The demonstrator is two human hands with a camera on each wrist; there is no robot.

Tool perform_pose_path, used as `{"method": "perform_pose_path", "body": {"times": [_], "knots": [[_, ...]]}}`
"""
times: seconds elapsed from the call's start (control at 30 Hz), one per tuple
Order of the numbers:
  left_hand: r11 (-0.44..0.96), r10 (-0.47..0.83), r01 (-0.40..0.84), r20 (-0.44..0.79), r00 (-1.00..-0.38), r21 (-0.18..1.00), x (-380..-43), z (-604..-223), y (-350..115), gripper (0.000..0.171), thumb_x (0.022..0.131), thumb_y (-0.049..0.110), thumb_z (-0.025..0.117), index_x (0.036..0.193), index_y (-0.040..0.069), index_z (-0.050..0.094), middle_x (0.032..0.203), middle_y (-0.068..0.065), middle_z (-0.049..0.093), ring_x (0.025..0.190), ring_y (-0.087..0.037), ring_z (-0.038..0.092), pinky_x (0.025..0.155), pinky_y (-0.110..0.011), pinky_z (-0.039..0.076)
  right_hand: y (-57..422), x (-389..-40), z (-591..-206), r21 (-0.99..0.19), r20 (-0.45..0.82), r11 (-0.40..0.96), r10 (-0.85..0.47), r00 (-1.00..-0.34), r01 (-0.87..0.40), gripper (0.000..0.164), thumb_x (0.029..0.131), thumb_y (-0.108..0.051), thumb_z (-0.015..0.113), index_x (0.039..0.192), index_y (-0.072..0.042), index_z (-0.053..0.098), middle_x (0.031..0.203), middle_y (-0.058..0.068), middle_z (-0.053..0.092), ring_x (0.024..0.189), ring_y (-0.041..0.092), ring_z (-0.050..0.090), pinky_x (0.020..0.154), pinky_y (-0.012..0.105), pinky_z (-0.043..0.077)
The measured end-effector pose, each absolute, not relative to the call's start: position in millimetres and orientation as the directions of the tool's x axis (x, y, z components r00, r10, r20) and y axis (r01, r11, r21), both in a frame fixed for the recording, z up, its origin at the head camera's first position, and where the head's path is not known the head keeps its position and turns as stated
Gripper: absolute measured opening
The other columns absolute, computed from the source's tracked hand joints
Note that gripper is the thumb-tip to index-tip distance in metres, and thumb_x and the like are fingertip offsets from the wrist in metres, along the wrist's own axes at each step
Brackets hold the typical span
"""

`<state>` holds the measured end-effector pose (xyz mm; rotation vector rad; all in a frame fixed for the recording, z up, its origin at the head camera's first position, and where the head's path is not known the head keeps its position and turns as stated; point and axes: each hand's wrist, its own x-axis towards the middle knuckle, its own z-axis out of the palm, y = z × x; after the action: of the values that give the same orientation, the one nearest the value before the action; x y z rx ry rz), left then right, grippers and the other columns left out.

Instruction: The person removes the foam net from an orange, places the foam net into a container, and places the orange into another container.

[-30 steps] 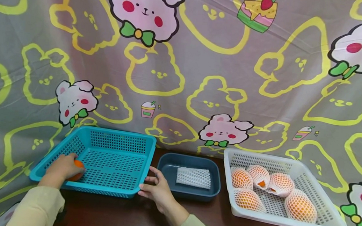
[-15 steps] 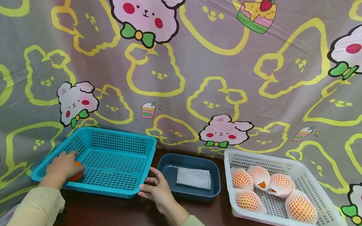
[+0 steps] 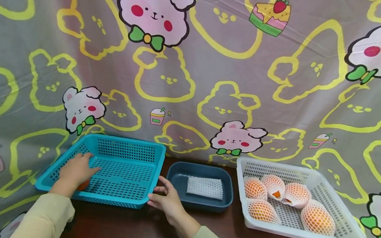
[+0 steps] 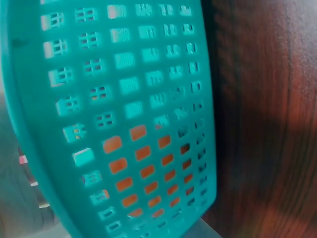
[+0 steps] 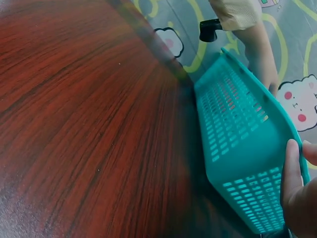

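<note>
My left hand (image 3: 76, 170) is inside the teal basket (image 3: 112, 199), fingers spread and thumb held out to the right. Just under it an orange fruit (image 3: 83, 185) lies in the near left corner, partly covered by the hand. In the left wrist view the same orange fruit (image 4: 147, 171) shows through the slots of the basket wall; the left hand is hidden there. At the basket's right side, my right hand (image 3: 168, 202) holds the rim between thumb and fingers. The right wrist view shows its fingers on the rim of the teal basket (image 5: 247, 158).
A dark blue tray (image 3: 225, 206) in the middle holds a flat white foam net sleeve (image 3: 204, 187). To its right, a white basket (image 3: 301, 235) contains several orange fruits in foam nets (image 3: 318, 217). A printed cloth (image 3: 194, 71) hangs behind the brown tabletop (image 3: 129, 229).
My left hand has let go of the orange fruit, spreading its fingers and rising slightly up and to the right. The right hand stays on the rim.
</note>
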<state>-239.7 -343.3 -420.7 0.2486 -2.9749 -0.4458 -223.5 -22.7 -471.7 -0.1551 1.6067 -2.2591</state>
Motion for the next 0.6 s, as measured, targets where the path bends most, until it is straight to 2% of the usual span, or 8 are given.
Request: {"method": "perform_pose_path", "body": {"times": [0.3, 0.5, 0.6], "knots": [[0.919, -0.139, -0.115, 0.038, -0.99, 0.377, -241.8, -412.2, -333.4, 0.072, 0.096, 0.036, 0.071, 0.14, -0.014, 0.045, 0.136, -0.042, 0.048, 0.118, -0.059, 0.05, 0.088, -0.068, 0.048, -11.9, -227.7, -470.5, -0.955, -0.068, -0.243, -0.378, -0.923, 0.17, 0.065, 0.093, 0.006, 0.068, 0.152, 0.006, 0.04, 0.113, 0.015, 0.056, 0.08, 0.019, 0.069, 0.08, 0.038, 0.06], [0.912, -0.083, -0.052, 0.058, -0.995, 0.407, -242.7, -408.0, -319.1, 0.07, 0.097, 0.038, 0.07, 0.14, -0.013, 0.047, 0.134, -0.039, 0.053, 0.116, -0.057, 0.053, 0.09, -0.067, 0.047, 9.8, -235.3, -463.6, -0.983, -0.028, -0.155, -0.419, -0.907, 0.102, 0.058, 0.098, -0.004, 0.066, 0.151, 0.004, 0.042, 0.123, 0.018, 0.056, 0.092, 0.024, 0.069, 0.086, 0.038, 0.058], [0.908, -0.051, -0.018, 0.067, -0.996, 0.419, -242.2, -405.1, -309.4, 0.071, 0.096, 0.039, 0.071, 0.139, -0.012, 0.049, 0.131, -0.038, 0.056, 0.111, -0.053, 0.058, 0.087, -0.064, 0.05, 23.1, -238.1, -456.9, -0.993, -0.006, -0.101, -0.443, -0.897, 0.056, 0.055, 0.1, -0.007, 0.064, 0.15, 0.002, 0.044, 0.129, 0.019, 0.056, 0.101, 0.029, 0.069, 0.089, 0.039, 0.057]]}}
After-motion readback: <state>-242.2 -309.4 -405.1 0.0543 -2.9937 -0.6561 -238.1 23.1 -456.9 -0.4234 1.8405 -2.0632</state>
